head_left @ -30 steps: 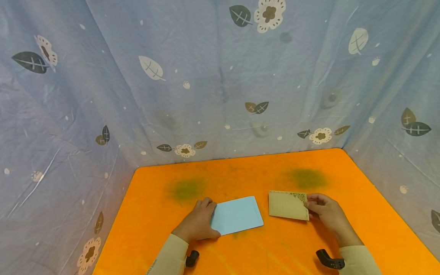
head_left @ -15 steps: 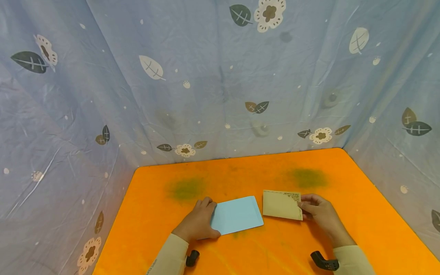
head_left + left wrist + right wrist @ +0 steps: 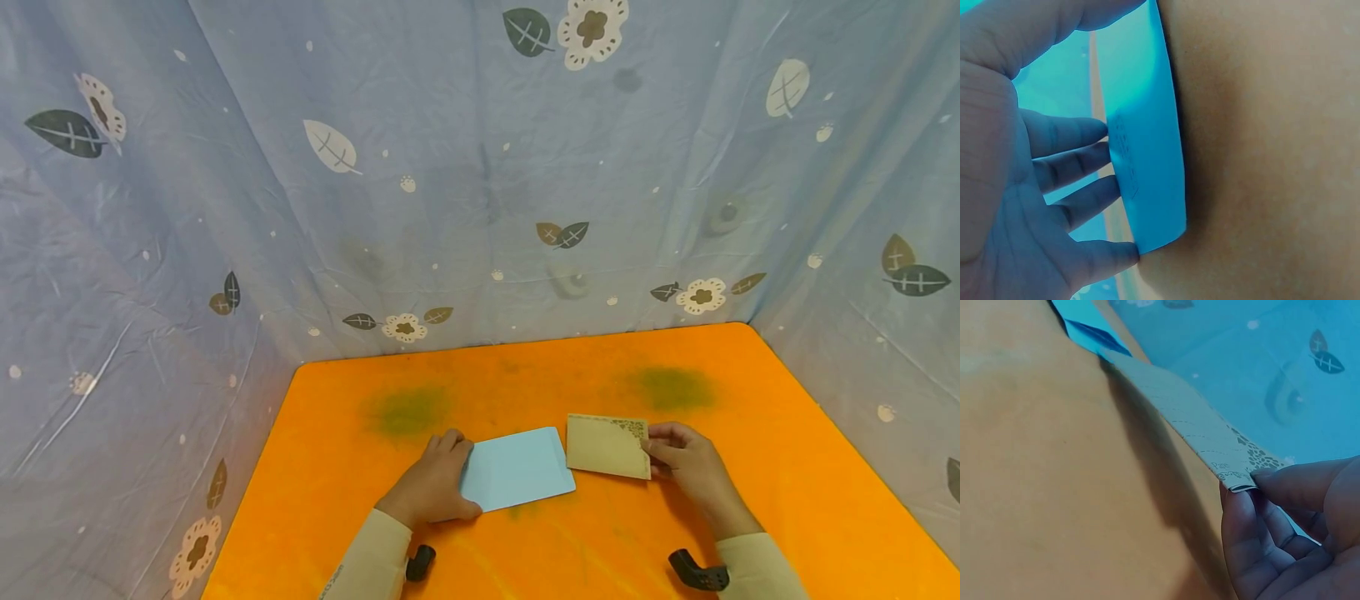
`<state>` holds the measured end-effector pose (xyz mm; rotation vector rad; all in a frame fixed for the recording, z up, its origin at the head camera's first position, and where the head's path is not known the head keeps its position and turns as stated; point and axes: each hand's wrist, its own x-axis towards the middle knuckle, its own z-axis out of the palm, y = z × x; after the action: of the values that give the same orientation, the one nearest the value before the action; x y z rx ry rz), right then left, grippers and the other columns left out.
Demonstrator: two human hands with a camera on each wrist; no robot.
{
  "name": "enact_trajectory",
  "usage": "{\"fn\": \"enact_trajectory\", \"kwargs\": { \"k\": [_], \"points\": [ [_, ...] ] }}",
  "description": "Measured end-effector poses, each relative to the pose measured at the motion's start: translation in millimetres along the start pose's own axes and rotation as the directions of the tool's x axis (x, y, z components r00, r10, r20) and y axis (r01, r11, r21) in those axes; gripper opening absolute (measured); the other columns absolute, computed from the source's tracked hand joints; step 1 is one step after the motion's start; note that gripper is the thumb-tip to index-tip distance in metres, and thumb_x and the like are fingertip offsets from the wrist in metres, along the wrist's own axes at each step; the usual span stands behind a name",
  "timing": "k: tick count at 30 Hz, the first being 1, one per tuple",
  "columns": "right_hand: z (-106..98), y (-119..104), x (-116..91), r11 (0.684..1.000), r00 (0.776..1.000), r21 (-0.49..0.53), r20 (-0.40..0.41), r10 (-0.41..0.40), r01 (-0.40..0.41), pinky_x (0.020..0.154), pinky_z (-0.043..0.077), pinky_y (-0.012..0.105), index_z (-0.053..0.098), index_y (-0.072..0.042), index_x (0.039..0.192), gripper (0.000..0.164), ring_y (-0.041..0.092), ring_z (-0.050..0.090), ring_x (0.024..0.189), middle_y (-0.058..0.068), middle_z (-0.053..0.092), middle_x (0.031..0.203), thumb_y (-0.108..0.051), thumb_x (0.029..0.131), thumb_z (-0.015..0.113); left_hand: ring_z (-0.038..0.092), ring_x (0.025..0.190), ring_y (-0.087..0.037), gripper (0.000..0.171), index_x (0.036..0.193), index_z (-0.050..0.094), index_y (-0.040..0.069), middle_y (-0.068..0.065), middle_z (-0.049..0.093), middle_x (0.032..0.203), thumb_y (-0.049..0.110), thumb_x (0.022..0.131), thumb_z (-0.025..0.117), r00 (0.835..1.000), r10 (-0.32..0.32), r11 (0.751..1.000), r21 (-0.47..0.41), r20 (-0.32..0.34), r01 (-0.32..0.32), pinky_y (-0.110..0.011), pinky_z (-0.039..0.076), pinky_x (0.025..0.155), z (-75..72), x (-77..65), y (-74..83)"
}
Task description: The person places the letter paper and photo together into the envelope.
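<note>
A light blue envelope (image 3: 517,469) lies low over the orange table, its left end held by my left hand (image 3: 432,486). In the left wrist view, the thumb and fingers grip the envelope (image 3: 1147,156) by its edges. My right hand (image 3: 696,473) pinches the right end of a cream folded card (image 3: 603,446) with printed lines and a brown corner pattern. Seen from the right wrist, the card (image 3: 1179,412) is tilted above the table, its far end at the parted mouth of the envelope (image 3: 1088,325). How far it reaches inside cannot be told.
The orange table (image 3: 495,383) has two greenish stains near its back. Blue-grey curtains (image 3: 465,183) with leaf and flower prints enclose its back and sides. Black wrist mounts (image 3: 697,572) show by both sleeves.
My right hand has moved left with the card, bringing the card's left edge from a gap away up to the envelope's right end. The left hand and envelope have stayed put.
</note>
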<state>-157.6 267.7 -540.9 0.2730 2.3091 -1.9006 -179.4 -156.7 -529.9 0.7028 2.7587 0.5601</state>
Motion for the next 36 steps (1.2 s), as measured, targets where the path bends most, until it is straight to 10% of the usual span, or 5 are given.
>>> {"fn": "enact_trajectory", "kwargs": {
  "k": [36],
  "points": [
    [18,6,1,0.998,0.996,0.057,0.092,0.002,-0.007,0.071,0.062,0.038,0.056,0.014,0.135,0.032,0.029,0.069,0.083,0.014,0.069,0.103,-0.006,0.111,0.062,0.044,0.122,-0.029,0.092,0.151,0.055,-0.001,-0.010,0.048,0.147,0.041,0.079,0.093,1.000,0.000,1.000,-0.003,-0.003,0.000,-0.042,0.053,0.093,1.3,-1.2,3.5]
  ]
}}
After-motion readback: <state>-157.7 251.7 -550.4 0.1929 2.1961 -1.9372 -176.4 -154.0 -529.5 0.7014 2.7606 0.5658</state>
